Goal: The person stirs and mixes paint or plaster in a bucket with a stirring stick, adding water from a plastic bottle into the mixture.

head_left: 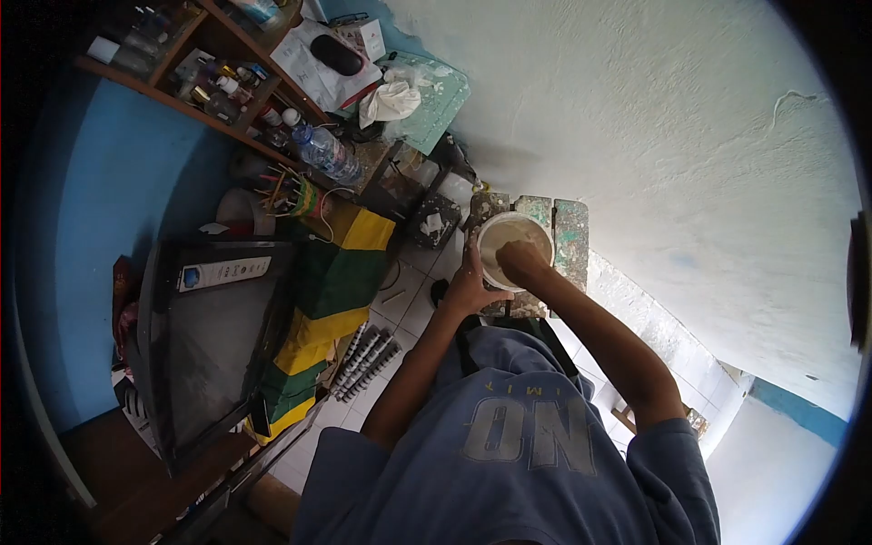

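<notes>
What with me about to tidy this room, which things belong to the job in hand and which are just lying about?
Job in hand:
White bucket, left hand against its side, right hand inside
Pale mix in it
Splattered stand underneath

Apparently just lying about:
Water bottle
Screen
Yellow and green cloth
Dark oval case

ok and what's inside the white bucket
A pale beige mixture shows inside the white bucket, with the right hand reaching in. Its fingertips, anything they hold and the bottom are hidden.

Seemingly a home room, with a television (213,318), cluttered shelves (195,77) and tiled floor (413,304).
</notes>
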Available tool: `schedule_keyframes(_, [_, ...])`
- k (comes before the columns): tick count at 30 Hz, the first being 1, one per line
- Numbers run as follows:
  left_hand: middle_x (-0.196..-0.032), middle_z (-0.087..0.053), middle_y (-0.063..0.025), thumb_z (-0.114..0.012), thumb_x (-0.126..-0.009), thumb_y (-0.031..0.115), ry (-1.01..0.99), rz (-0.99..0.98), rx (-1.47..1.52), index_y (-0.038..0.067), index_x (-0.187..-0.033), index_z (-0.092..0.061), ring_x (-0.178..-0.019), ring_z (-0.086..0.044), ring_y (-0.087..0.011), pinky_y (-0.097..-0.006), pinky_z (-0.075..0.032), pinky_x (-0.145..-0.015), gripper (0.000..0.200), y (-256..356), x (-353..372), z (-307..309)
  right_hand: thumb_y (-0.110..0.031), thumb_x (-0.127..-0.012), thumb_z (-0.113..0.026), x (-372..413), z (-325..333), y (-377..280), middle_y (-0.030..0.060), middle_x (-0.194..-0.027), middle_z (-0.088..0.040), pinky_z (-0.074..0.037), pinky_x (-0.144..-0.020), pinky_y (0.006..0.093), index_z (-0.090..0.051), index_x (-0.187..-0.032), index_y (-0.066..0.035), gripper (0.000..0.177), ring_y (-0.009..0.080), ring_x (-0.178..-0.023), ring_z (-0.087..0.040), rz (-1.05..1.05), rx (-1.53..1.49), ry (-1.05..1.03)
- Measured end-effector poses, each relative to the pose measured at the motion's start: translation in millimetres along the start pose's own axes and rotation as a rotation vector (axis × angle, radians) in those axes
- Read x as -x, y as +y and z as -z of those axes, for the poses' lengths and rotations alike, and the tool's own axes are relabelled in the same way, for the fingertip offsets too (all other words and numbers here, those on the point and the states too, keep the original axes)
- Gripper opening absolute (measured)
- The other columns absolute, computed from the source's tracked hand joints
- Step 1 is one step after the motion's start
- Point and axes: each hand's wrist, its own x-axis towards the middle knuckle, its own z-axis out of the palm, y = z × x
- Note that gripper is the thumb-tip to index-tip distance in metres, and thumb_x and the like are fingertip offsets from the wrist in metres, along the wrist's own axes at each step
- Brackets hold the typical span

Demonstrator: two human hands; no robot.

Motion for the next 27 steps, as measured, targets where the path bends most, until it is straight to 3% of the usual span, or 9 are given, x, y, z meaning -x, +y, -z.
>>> schedule_keyframes(3, [-0.148, -0.012, -0.0278, -0.089, -0.055, 0.038, -0.028, 0.063, 0.008, -0.001, -0.144, 0.008, -0.137, -0.021, -0.0414, -0.0454, -0.024, -0.112, 0.137, 3.1, 0.9, 1.0, -0.011, -0.075, -0.058, 9.1, -5.2, 0.0, 0.0173, -0.075, -0.067, -0.054, -0.065, 0.0404, -0.07, -0.072, -0.004, 0.014, 0.0309, -0.072, -0.068, 0.03, -0.047, 0.021])
schedule_keyframes(6, [-0.148, -0.01, -0.0321, -0.089, -0.053, 0.039, -0.02, 0.049, 0.0, -0.003, -0.144, 0.007, -0.138, -0.018, -0.0449, -0.045, -0.025, -0.113, 0.138, 1.8, 1.8, -0.8, -0.01, -0.074, -0.057, 22.4, 31.6, -0.1, 0.0198, -0.073, -0.066, -0.054, -0.063, 0.042, -0.069, -0.071, -0.002, 0.015, 0.0349, -0.07, -0.067, 0.038, -0.054, -0.026])
schedule_keyframes(13, [-0.148, -0.012, -0.0277, -0.089, -0.054, 0.037, -0.002, 0.026, 0.016, -0.001, -0.144, 0.006, -0.138, -0.02, -0.0408, -0.0457, -0.024, -0.112, 0.136, 7.0, 1.6, 1.9, -0.01, -0.075, -0.058, 1.7, 13.2, 22.6, 0.0167, -0.075, -0.067, -0.055, -0.063, 0.0408, -0.07, -0.073, -0.005, 0.014, 0.0315, -0.073, -0.068, -0.223, 0.049, -0.01])
schedule_keyframes(19, [-0.148, -0.014, -0.0274, -0.089, -0.056, 0.034, -0.011, 0.042, 0.016, 0.0, -0.145, 0.006, -0.138, -0.021, -0.0405, -0.0449, -0.024, -0.112, 0.135, 9.5, 0.9, 5.3, -0.01, -0.075, -0.058, -20.7, -4.0, 4.8, 0.0195, -0.075, -0.067, -0.055, -0.063, 0.0419, -0.07, -0.073, -0.002, 0.015, 0.0329, -0.072, -0.068, -0.08, 0.05, 0.03])
schedule_keyframes(22, [-0.148, -0.015, -0.0273, -0.089, -0.056, 0.033, -0.008, 0.037, 0.007, 0.0, -0.145, 0.006, -0.137, -0.022, -0.0407, -0.045, -0.024, -0.112, 0.135, 10.4, -0.5, 5.3, -0.009, -0.074, -0.059, -11.8, 14.8, 2.0, 0.0165, -0.079, -0.068, -0.055, -0.064, 0.0393, -0.071, -0.075, -0.004, 0.013, 0.0297, -0.075, -0.068, -0.06, 0.009, -0.038])
schedule_keyframes(27, [-0.147, -0.014, -0.0279, -0.089, -0.056, 0.035, -0.003, -0.003, 0.01, 0.0, -0.145, 0.007, -0.137, -0.022, -0.041, -0.0457, -0.024, -0.112, 0.135, 5.2, -0.4, 2.9, -0.009, -0.075, -0.057, 15.0, 6.3, 10.8, 0.0201, -0.076, -0.066, -0.054, -0.063, 0.0416, -0.069, -0.074, -0.001, 0.014, 0.0336, -0.073, -0.067, 0.044, -0.068, -0.011])
